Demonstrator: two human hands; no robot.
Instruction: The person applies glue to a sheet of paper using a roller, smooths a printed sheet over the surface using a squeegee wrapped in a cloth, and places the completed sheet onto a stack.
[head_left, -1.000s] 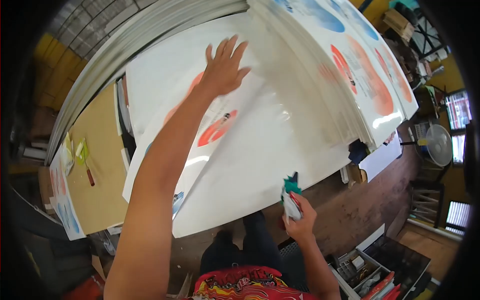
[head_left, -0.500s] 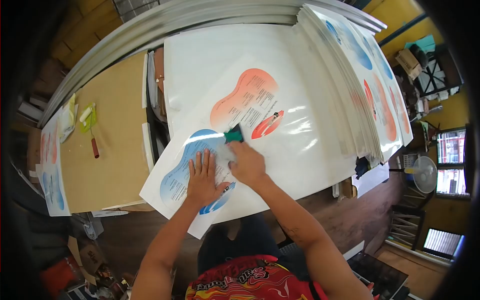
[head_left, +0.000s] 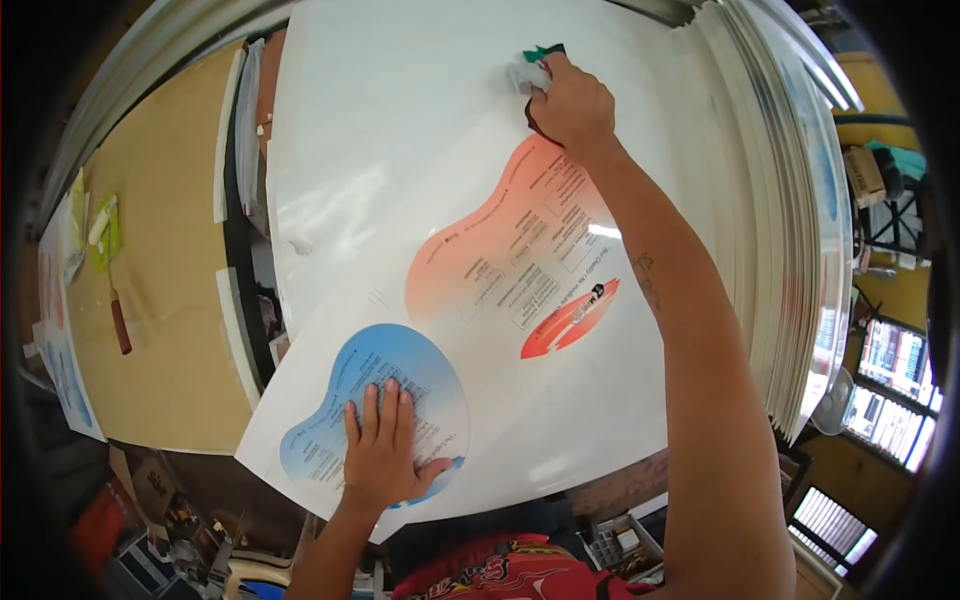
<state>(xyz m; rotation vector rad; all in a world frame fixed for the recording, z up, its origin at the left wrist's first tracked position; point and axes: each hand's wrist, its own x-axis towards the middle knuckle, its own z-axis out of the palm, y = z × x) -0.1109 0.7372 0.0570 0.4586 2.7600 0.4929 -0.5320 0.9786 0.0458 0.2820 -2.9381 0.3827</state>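
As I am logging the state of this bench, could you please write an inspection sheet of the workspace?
Surface: glossy white sheet, with glare; brown board left, across a gap.
Job's things: printed sheet with orange and blue shapes, lying slanted; crumpled bundle, green and white.
Clutter: red-handled roller on the board; stacked sheets at right.
Hands: left hand flat on the blue print; right hand grips the bundle.
Cables: nothing seen clearly.
Surroundings: cardboard box, bright windows, right.

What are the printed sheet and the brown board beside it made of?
The printed sheet looks like glossy coated paper or plastic film: it throws bright highlights. The brown board seems matt, perhaps fibreboard or cardboard, from its even, dull tan face.
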